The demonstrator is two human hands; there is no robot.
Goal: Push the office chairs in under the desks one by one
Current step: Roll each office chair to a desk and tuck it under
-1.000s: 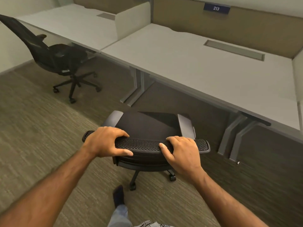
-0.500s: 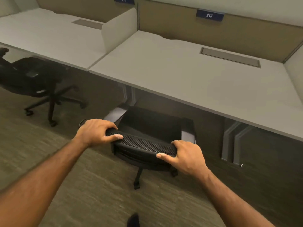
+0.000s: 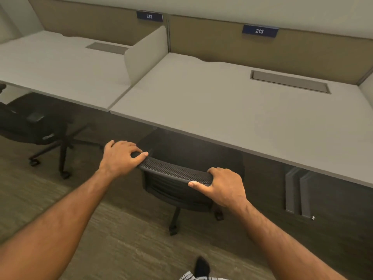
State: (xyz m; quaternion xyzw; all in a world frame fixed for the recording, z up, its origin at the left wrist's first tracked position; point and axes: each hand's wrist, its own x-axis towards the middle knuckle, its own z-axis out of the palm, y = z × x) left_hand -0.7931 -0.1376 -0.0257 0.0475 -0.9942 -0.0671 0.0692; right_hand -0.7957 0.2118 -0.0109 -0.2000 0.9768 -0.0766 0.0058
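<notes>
A black mesh-backed office chair [image 3: 175, 174] stands at the front edge of the grey desk [image 3: 232, 110] marked 213, its seat and armrests hidden under the desktop. My left hand [image 3: 119, 156] grips the left end of the backrest's top edge. My right hand [image 3: 224, 184] grips the right end. A second black office chair [image 3: 38, 128] stands to the left at the desk [image 3: 60, 69] marked 212, partly under it and tilted back.
Low white dividers [image 3: 145, 55] separate the desks, with a tan partition wall behind. Grey desk legs [image 3: 296, 193] stand to the right of the held chair. Carpet covers the floor. My dark shoe [image 3: 201, 267] shows at the bottom.
I have stepped forward with the chair held in both hands. Its seat and armrests have gone in under desk 213, and the second chair has shifted to the left edge of view.
</notes>
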